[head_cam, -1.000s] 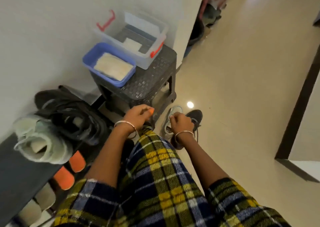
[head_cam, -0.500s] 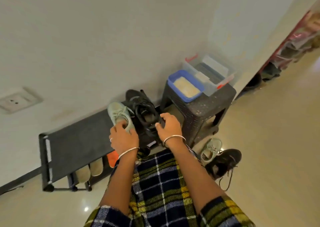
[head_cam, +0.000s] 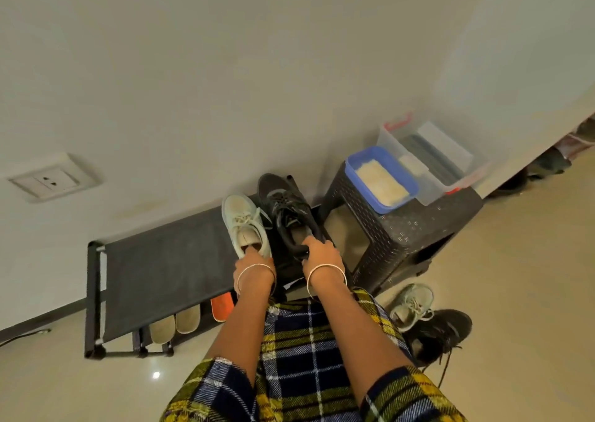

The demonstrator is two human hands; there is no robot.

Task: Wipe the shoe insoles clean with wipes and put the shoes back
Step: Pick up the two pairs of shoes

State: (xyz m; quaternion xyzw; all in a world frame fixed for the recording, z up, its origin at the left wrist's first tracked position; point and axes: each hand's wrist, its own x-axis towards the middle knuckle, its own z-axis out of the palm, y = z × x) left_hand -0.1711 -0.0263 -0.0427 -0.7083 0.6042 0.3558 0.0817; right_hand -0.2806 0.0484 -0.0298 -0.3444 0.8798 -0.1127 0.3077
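On the top of the black shoe rack [head_cam: 167, 260] stand a pale green sneaker [head_cam: 245, 225] and a black sneaker [head_cam: 288, 210], side by side, toes to the wall. My left hand [head_cam: 252, 265] grips the heel of the pale green sneaker, fingers inside its opening. My right hand [head_cam: 318, 254] grips the heel of the black sneaker. On the floor to the right lie a second pale green sneaker [head_cam: 413, 305] and a second black sneaker [head_cam: 439, 333]. A blue tub of wipes [head_cam: 380, 178] sits on a dark stool [head_cam: 415, 241].
A clear box with red latches [head_cam: 434, 161] stands beside the blue tub on the stool. Beige slippers [head_cam: 175, 323] and an orange shoe [head_cam: 222, 305] sit on the rack's lower shelf. A wall socket [head_cam: 48, 180] is at the left. Tiled floor extends to the right.
A second ago both hands were low by the stool near the floor shoes. They rose to the rack top and now grip the heels of the two sneakers there. The view tilted up and left.
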